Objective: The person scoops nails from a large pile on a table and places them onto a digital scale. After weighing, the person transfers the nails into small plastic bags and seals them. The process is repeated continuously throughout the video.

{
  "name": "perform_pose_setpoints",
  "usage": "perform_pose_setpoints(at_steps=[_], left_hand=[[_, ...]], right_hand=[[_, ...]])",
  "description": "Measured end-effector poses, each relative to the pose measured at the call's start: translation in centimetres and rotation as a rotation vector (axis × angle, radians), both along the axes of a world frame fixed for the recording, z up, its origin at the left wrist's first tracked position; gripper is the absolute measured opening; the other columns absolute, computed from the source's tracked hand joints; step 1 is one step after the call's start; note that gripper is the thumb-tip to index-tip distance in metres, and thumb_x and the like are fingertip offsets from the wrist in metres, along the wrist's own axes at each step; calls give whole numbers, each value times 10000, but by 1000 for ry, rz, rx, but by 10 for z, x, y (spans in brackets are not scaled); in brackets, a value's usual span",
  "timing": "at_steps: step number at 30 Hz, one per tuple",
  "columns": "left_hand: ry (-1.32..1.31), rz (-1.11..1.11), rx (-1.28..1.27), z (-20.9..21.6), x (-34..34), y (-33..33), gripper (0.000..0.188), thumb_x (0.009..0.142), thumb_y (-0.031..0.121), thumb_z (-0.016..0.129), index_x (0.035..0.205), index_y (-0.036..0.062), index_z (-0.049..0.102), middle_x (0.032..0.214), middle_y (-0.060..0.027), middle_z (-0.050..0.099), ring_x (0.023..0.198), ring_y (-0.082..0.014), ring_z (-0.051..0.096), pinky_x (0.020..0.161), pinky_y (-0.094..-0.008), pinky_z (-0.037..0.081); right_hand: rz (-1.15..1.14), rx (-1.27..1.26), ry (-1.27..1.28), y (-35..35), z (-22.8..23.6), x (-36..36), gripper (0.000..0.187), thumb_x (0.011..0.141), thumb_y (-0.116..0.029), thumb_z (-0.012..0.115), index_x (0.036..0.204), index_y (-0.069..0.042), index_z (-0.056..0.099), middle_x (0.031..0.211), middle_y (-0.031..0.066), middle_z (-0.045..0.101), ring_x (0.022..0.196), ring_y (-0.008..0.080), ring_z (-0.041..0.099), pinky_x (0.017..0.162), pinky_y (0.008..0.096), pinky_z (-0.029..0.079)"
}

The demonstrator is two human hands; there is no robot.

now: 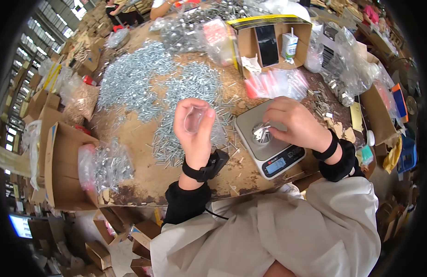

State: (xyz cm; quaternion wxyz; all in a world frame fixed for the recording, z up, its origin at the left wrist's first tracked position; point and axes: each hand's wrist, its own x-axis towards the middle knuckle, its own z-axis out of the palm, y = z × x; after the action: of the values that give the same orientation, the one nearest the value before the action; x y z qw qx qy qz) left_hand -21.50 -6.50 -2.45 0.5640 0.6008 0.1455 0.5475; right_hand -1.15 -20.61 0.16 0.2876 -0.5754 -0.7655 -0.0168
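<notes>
My left hand [198,141] is closed on a small clear plastic bag [193,119], whose mouth is spread between thumb and fingers. On the right, my right hand [297,122] bends over a digital scale [245,123]. Its thumb and fingertips are pinched at a few short metal pins [263,134] in a small round dish on the scale's plate. Whether the fingertips grip a pin or only touch it is hard to see. Loose silvery screws [188,87] lie heaped behind and beside my left hand.
A larger screw heap [135,74] covers the far left of the table. Bagged screws [112,164] lie by an open carton [68,171]. Behind the scale are red-edged plastic bags [275,84] and a box [299,34] holding a dark phone [267,45]. Another person's arm [160,9] shows at the back.
</notes>
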Motion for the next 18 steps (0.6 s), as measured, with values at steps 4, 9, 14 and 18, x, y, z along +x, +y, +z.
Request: perform_pose_setpoints(at_steps=[4,9,14,18], left_hand=[[-61,22,-27,29,-6,7,138,916,82,618,1027,54,542,871,-56,586,813,-155,542,782,-313,447],[-249,81,72,94,-1,16,184,931,110,601,1084,29,537,861,-59,572,811,-165,534,802,-329,437],[-261,90,235,139,-10,17,197,932,107,593,1101,24,535,860,-61,560,825,-171,539,809,-333,438],[-116,143,343,141,-12,7,166,910,46,607,1066,28,550,886,-59,572,839,-156,546,799,-306,443]], right_hand=[[15,-28,150,-4,19,-18,248,727,-34,704,969,-45,652,968,121,631,953,340,612,871,419,490],[179,80,464,2,14,-86,546,807,-77,685,1338,-64,563,1270,164,530,1183,353,522,994,411,448],[207,140,518,5,26,-101,743,825,-164,719,1489,-75,397,1391,204,421,1276,388,453,1068,468,386],[227,48,495,-16,28,-104,760,839,-204,720,1503,-90,370,1446,238,379,1339,406,410,1092,471,374]])
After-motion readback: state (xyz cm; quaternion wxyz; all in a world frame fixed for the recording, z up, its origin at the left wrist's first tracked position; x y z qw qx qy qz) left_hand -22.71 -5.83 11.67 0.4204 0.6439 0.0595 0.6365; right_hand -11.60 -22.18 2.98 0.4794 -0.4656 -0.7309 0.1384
